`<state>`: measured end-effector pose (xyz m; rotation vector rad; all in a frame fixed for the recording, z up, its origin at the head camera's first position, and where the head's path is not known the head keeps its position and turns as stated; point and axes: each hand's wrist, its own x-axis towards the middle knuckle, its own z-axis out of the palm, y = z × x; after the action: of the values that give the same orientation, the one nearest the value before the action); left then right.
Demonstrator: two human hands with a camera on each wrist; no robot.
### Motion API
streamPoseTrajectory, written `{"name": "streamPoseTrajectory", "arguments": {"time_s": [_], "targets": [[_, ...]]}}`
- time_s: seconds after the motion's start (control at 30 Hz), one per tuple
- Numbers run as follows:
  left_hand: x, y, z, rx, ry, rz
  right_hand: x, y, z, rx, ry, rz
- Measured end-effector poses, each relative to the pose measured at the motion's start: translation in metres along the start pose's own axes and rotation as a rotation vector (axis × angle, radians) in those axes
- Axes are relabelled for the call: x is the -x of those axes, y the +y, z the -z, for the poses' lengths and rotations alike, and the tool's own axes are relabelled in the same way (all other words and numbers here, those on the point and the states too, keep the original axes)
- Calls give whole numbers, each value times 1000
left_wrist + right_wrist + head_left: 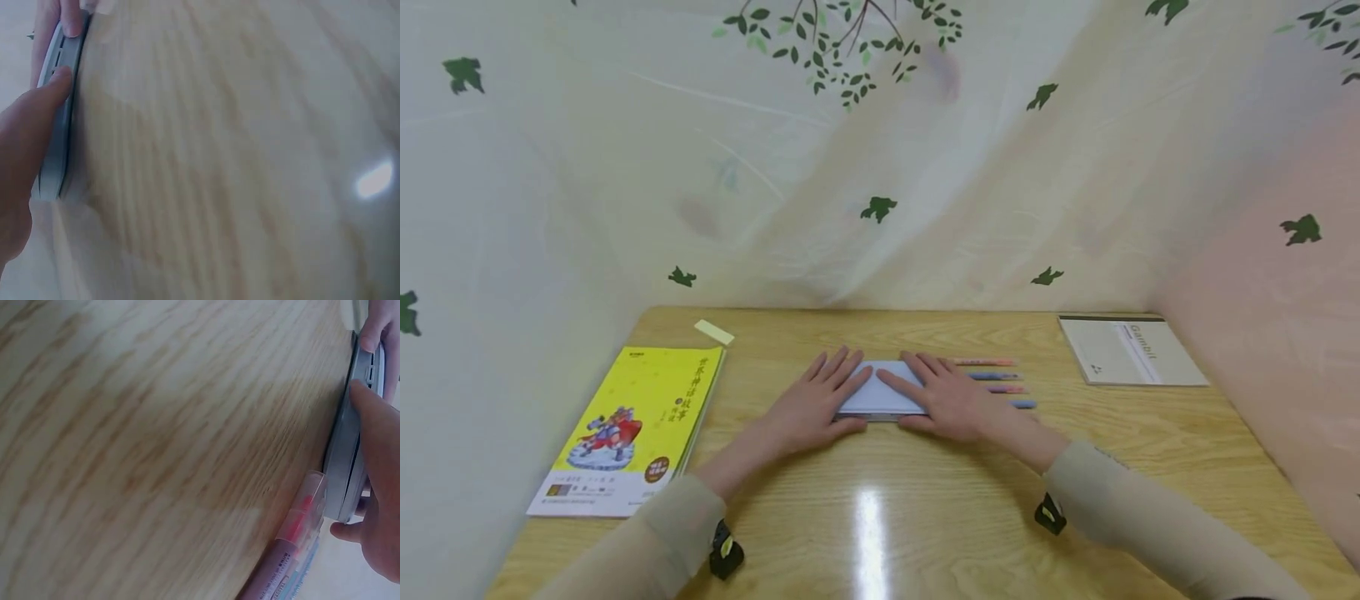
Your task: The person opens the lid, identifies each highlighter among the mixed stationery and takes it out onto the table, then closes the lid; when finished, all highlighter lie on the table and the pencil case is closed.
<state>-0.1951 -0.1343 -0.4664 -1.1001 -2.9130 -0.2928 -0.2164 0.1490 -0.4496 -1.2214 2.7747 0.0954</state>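
A flat, pale blue case (pixel 891 382) lies in the middle of the table, with a grey front side that shows small slots in both wrist views. My left hand (pixel 811 408) holds its left part, index finger stretched over the top and thumb (pixel 53 87) against the front side. The right part is held by my right hand (pixel 958 402) in the same way, its thumb (pixel 369 403) on the front side and the other fingers reaching to the far edge. Several colored pens (pixel 1000 377) lie in a row beside the case's right end, partly hidden by my right hand.
A yellow-covered book (pixel 655 400) lies at the left, with a pale yellow strip (pixel 713 332) beyond its far corner. At the back right is a grey notebook (pixel 1120 358). A patterned cloth (pixel 880 258) hangs behind the wooden table (pixel 940 508) and along its sides.
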Motion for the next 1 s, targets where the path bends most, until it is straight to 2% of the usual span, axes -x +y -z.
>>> {"name": "streamPoseTrajectory", "arguments": {"time_s": [0.33,0.63,1.0], "targets": [[1,2,-4,-138,10,-17,1,-2,-5,76,58,-2],[3,3,-6,-144,42,-27,3,-3,-7,97,64,0],[3,4,-5,-152,41,-19,2,-3,-3,83,39,-3]]}}
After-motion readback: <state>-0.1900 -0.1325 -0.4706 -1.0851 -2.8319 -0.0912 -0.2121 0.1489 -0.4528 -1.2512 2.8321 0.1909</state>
